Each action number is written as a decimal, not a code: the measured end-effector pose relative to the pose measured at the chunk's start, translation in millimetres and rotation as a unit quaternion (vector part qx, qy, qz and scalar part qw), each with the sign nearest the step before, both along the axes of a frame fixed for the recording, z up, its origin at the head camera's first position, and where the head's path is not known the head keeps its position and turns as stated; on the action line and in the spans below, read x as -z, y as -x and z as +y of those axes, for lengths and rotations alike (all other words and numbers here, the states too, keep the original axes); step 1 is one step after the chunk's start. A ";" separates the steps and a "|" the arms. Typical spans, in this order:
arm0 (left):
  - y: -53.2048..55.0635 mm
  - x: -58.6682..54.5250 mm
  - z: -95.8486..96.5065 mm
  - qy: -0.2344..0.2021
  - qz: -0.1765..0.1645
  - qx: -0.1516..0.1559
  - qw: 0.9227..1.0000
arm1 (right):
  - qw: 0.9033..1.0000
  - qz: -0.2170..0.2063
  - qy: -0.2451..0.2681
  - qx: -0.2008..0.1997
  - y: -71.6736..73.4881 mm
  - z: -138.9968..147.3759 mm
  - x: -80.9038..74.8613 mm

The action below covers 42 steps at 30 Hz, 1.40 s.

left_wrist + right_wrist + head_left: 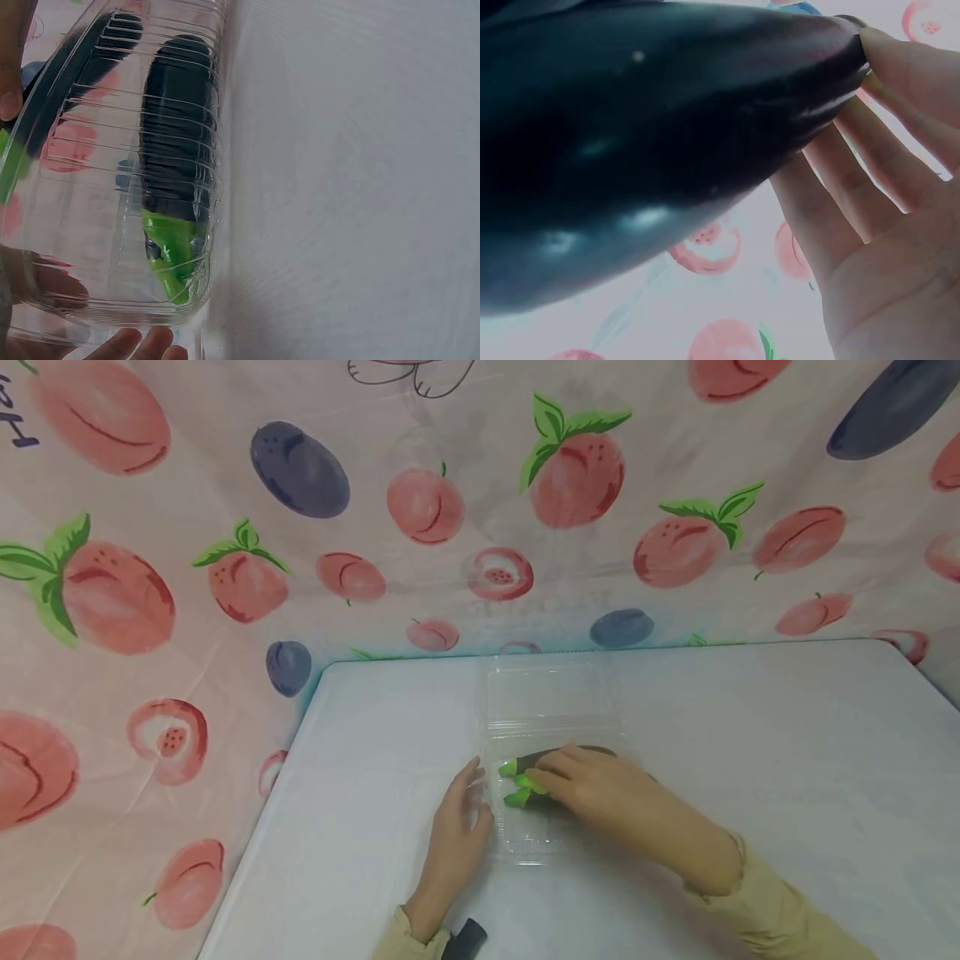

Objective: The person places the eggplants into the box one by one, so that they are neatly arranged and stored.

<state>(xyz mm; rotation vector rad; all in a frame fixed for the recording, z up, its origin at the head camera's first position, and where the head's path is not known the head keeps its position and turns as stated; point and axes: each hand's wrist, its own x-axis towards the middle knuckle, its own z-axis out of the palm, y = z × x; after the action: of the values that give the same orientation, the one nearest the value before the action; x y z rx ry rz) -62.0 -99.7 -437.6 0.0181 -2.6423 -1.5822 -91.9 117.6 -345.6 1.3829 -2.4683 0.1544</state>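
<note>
An open clear plastic clamshell box [525, 843] lies on the table, its lid [555, 693] folded back toward the wall. Dark eggplants with bright green stem ends [508, 768] are at the box, partly hidden by my right hand [592, 781]. That hand pinches one eggplant [652, 150] near its stem with thumb and fingertips. In the left wrist view, one eggplant [178, 127] lies along the box's ribbed side, and another [75, 82] slants beside it. My left hand [456, 835] is at the box's left edge, fingers extended and thumb apart.
A white table [750, 735] bears the box, with its far edge against a fruit-printed cloth [450, 585]. A black cylindrical object [467, 937] is at the left wrist.
</note>
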 end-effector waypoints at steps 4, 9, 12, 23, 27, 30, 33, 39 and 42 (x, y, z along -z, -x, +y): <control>0.0 -0.1 0.0 0.002 -0.001 -0.001 1.000 | 1.000 -0.001 -0.001 -0.004 0.2 -2.7 0.6; 0.1 0.8 -0.7 0.003 -0.002 0.000 1.000 | 1.000 -0.003 -0.005 -0.010 0.2 -4.7 2.5; 0.1 1.3 -0.9 0.000 -0.001 0.001 1.000 | 1.000 -0.008 -0.007 -0.012 0.2 -5.4 4.5; -0.1 1.7 -1.1 -0.001 0.000 0.002 1.000 | 0.999 0.015 -0.013 -0.025 -1.6 -8.0 9.1; 0.2 2.3 -1.4 0.003 0.000 0.001 1.000 | 1.000 0.004 -0.022 -0.019 -2.7 -10.0 10.4; 0.3 2.2 -1.5 0.000 -0.001 0.002 1.000 | 1.000 0.004 -0.018 -0.023 -2.2 -10.6 12.3; 0.2 1.6 -1.4 -0.003 0.000 0.004 1.000 | 0.999 0.006 -0.014 -0.032 -1.0 -10.4 14.6; -0.2 0.9 -1.5 -0.007 0.004 0.007 1.000 | 0.999 0.008 -0.023 -0.041 0.4 -11.6 18.3; -0.1 1.7 -1.8 -0.007 0.004 0.009 1.000 | 0.999 0.005 -0.030 -0.041 0.3 -12.9 19.4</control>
<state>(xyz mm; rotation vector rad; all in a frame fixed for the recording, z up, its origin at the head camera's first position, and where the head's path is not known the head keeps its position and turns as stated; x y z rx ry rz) -61.9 -101.5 -439.3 -0.0096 -2.6330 -1.6027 -92.2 104.7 -365.0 1.5078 -2.4276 0.0917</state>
